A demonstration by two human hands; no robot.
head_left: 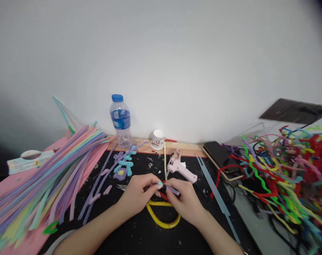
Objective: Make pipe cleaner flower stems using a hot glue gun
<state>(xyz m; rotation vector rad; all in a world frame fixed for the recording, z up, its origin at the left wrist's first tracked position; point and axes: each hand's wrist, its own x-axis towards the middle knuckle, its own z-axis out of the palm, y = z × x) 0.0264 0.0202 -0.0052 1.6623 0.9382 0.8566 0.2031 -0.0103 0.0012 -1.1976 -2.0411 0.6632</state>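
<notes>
From my end, both hands are in view, meeting low centre. Left hand [137,193]: thumb and forefinger pinched on a small dark piece [164,186], too small to identify. Right hand [185,200]: thumb and forefinger pinching a short pale-lavender strip [173,190] beside it. Both pieces sit between the fingertips, raised just above a yellow curved handle [163,224]; the tool's other end is hidden.

Handling, my judgement: strip is light, probably soft and fuzzy, easy to bend, likely to crease if squeezed hard. Take it near an end, fingertips only. Dark piece: weight negligible, stiffness can't tell; grip by the edges so it doesn't slip.

Surface: black mat [139,233] with scraps and specks, pale wooden strip [193,147] along the back. On the mat, a pale pink glue gun [186,173], its nozzle end stained, and a turquoise-and-purple fuzzy flower piece [127,164]. Behind, a white paper cup [157,141] and a clear blue-capped bottle [121,122]. Left: pastel fuzzy stem bundle [78,152]. Right: black phone [218,154], tangled multicoloured fuzzy stems [277,177].

Room: plain pale wall [177,71], dark rectangular plate [288,111] at right.
</notes>
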